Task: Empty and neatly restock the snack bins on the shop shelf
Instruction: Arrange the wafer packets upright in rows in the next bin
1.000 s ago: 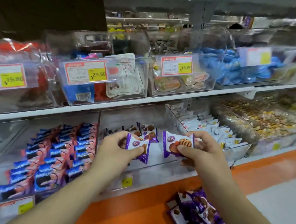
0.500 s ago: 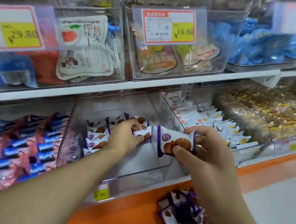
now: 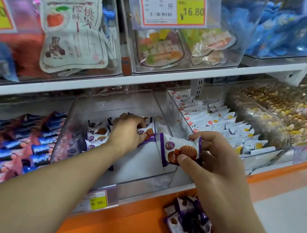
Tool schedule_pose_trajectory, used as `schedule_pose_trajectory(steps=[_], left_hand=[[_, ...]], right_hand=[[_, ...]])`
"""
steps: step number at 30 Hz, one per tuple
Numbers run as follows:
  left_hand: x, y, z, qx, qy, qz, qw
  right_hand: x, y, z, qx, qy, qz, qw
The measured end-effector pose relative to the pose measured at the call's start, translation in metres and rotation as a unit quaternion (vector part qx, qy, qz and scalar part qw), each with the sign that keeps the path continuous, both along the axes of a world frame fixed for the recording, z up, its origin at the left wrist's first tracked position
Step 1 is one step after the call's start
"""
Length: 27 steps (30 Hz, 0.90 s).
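Since the earlier frames the left hand has gone from holding its packet in front of the shelf to reaching deep into the clear plastic snack bin on the lower shelf, and the view has drawn closer to the shelf. That hand now grips a white-and-purple wrapped waffle biscuit packet, fingers curled over its top, setting it down just right of the row of like packets stacked along the bin's left part. The packet lies with its long axis running left to right, printed face toward the camera.

The right hand holds a second white-and-purple biscuit packet in front of the bin's right front corner, pinched between the thumb on the printed face and curled fingers behind. Its long axis also runs left to right, slightly tilted, the purple edge at the left.

Below, on the orange ledge, a heap of purple packets lies. A yellow price tag is fixed to the shelf edge under the bin.
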State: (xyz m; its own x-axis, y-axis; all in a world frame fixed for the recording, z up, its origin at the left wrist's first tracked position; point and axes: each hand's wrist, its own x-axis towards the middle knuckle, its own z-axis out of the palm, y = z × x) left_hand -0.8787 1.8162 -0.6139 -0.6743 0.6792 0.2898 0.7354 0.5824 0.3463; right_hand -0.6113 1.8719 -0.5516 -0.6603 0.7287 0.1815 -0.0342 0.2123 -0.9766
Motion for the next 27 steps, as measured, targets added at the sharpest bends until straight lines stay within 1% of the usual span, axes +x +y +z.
schedule_pose_trajectory(steps=[5,8,10,11,12,13,15,17,19,20,21,22,25,27], left_hand=[[0.004,0.001,0.003,-0.019,-0.009,-0.005,1.0],[0.006,-0.003,0.005,-0.023,-0.036,-0.003,0.999],[0.01,-0.009,0.01,0.018,-0.078,0.003,0.997],[0.015,-0.013,0.016,0.063,-0.114,0.006,0.991],[0.023,-0.017,0.024,0.117,-0.16,0.006,0.98],[0.033,-0.023,0.034,0.17,-0.214,-0.004,0.962],[0.06,-0.042,0.055,0.24,-0.294,-0.049,0.924],[0.083,-0.064,0.072,0.251,-0.355,-0.118,0.893],[0.097,-0.081,0.081,0.236,-0.419,-0.175,0.859],[0.101,-0.087,0.083,0.229,-0.433,-0.19,0.851],[0.103,-0.09,0.083,0.225,-0.433,-0.191,0.852],[0.103,-0.091,0.083,0.223,-0.417,-0.177,0.863],[0.092,-0.09,0.078,0.216,-0.338,-0.08,0.913],[0.077,-0.086,0.069,0.17,-0.268,-0.025,0.948]], right_hand=[[-0.001,0.001,-0.005,-0.004,-0.005,0.004,1.0],[0.0,0.002,-0.007,0.002,-0.01,0.006,1.0],[0.0,0.003,-0.008,0.004,-0.014,0.006,1.0],[0.0,0.003,-0.008,0.006,-0.016,0.006,1.0],[-0.002,0.002,-0.007,0.013,-0.02,0.007,1.0],[-0.003,0.002,-0.007,0.022,-0.025,0.009,0.999],[-0.005,-0.001,-0.006,0.05,-0.034,0.011,0.998],[-0.007,-0.005,-0.003,0.087,-0.046,0.01,0.995],[-0.01,-0.01,-0.001,0.119,-0.051,0.015,0.992],[-0.011,-0.012,-0.001,0.134,-0.053,0.018,0.989],[-0.012,-0.014,-0.001,0.151,-0.06,0.02,0.986],[-0.014,-0.015,-0.002,0.17,-0.071,0.018,0.983],[-0.015,-0.015,-0.004,0.222,-0.099,0.017,0.97],[-0.014,-0.013,-0.007,0.251,-0.132,0.024,0.959]])
